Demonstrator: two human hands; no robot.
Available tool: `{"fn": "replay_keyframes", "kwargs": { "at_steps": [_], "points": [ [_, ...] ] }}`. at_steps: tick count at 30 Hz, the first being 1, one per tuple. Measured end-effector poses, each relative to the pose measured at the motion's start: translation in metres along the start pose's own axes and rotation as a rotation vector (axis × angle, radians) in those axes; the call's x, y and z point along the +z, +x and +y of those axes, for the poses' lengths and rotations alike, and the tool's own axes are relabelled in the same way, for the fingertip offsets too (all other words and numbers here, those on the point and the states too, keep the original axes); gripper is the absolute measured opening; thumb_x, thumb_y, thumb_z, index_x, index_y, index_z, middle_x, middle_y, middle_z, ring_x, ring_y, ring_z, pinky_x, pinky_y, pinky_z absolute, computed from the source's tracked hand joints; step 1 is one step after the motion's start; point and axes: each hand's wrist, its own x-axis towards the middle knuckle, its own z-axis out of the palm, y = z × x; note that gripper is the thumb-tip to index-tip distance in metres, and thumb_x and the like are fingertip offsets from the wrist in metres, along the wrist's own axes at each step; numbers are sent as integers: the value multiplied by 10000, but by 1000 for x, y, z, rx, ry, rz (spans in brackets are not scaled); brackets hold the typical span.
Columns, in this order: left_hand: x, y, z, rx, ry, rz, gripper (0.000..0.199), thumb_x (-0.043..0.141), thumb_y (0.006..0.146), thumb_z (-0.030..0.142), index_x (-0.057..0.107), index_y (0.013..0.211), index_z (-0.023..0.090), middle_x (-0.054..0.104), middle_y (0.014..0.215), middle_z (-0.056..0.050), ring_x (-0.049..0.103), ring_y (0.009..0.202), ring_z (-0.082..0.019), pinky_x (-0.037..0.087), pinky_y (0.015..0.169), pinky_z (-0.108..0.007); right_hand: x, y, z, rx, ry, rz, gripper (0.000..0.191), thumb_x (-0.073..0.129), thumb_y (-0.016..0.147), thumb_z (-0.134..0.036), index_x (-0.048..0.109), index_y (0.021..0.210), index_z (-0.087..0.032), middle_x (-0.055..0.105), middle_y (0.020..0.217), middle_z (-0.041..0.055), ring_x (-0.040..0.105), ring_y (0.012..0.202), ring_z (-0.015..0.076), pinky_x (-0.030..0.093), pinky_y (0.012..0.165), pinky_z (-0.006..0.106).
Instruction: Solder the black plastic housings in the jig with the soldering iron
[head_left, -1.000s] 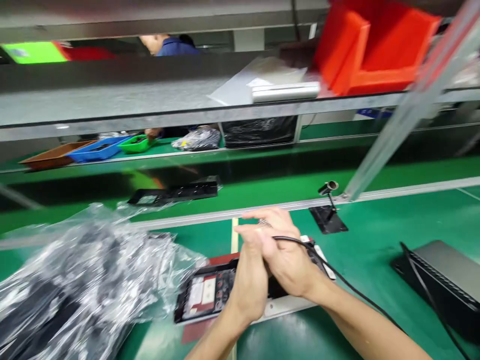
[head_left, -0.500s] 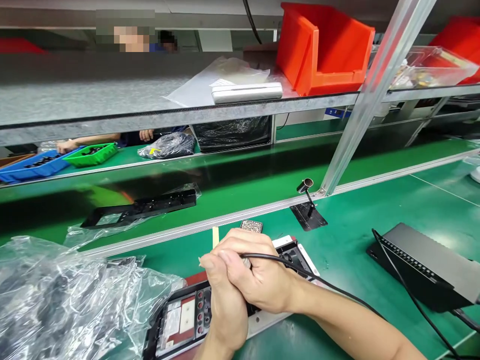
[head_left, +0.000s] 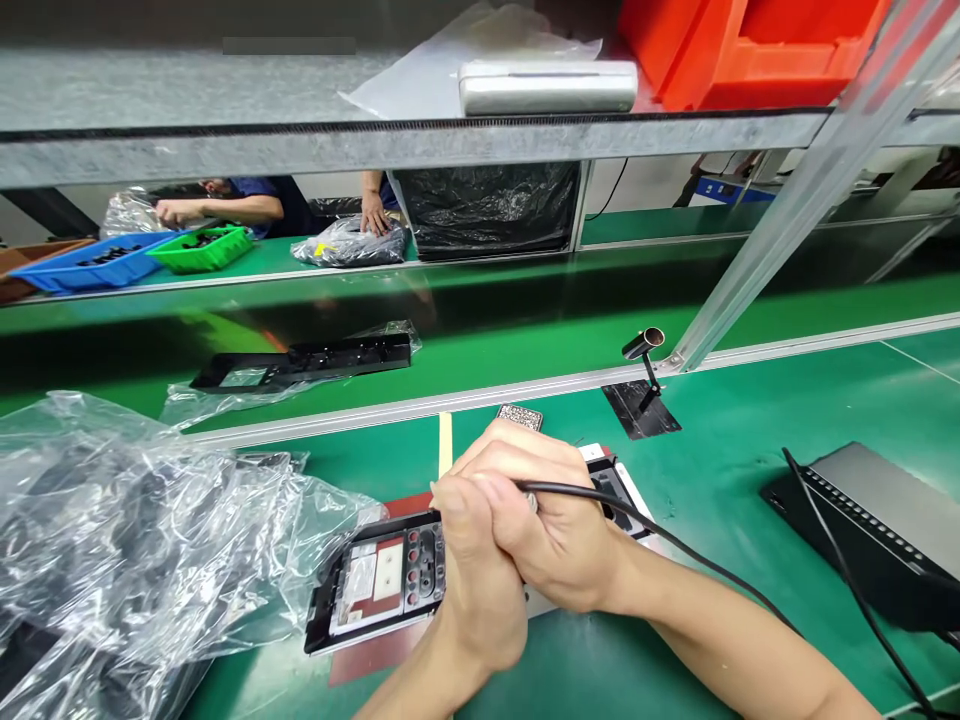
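My right hand (head_left: pixel 559 525) is closed round the soldering iron, whose body and tip are hidden in the grip. Its black cord (head_left: pixel 675 535) leaves above the thumb and runs right. Against it my left hand (head_left: pixel 480 570) is closed, thumb up, with whatever its fingers hold out of sight. Both hands are over a long black frame (head_left: pixel 352 610), whose middle they cover. The frame's left end shows a white plate and round holes. Beneath it lies a reddish-brown mat (head_left: pixel 375 655). Behind the hands are a pale yellow strip (head_left: pixel 445 440) and a small tin of metallic cleaning material (head_left: pixel 519 416).
Plastic-wrapped parts (head_left: pixel 150 530) cover the left side. A tubular iron stand (head_left: pixel 643 344) and a dark vented box (head_left: pixel 877 530) are right. A black panel (head_left: pixel 300 362) lies beyond the rail. A metal shelf (head_left: pixel 375 143) crosses above. Across the line, a co-worker's hand (head_left: pixel 373 212) touches a bag.
My view has tilted down and shifted left, so the scene sits higher and further right. My hands keep the same clasped hold. A co-worker's hand is now on the bag across the line.
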Motion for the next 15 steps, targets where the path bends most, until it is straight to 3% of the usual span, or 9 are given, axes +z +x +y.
{"fn": "replay_keyframes", "kwargs": {
  "at_steps": [4, 8, 15],
  "points": [
    [1, 0, -1, 42, 39, -14, 702, 217, 1085, 660, 565, 669, 215, 586, 708, -32, 550, 712, -188, 479, 710, -322, -2, -1, -2, 8, -9, -2, 333, 482, 1058, -319, 686, 807, -241, 710, 798, 27, 668, 800, 190, 557, 772, 355],
    [3, 5, 1, 95, 37, -81, 794, 145, 1064, 699, 681, 764, 194, 631, 715, -67, 606, 725, -223, 505, 744, -366, -4, -2, -3, -14, -2, -45, 363, 407, 1072, -292, 721, 910, -208, 754, 914, 55, 687, 868, 215, 558, 809, 393],
    [-3, 1, -5, 58, 122, -143, 658, 250, 1106, 585, 709, 867, 178, 693, 838, -86, 646, 794, -228, 509, 763, -359, -4, -8, -1, 13, 20, -46, 577, 275, 1103, -534, 749, 977, -232, 775, 986, 73, 713, 919, 252, 577, 840, 443]
  ]
}}
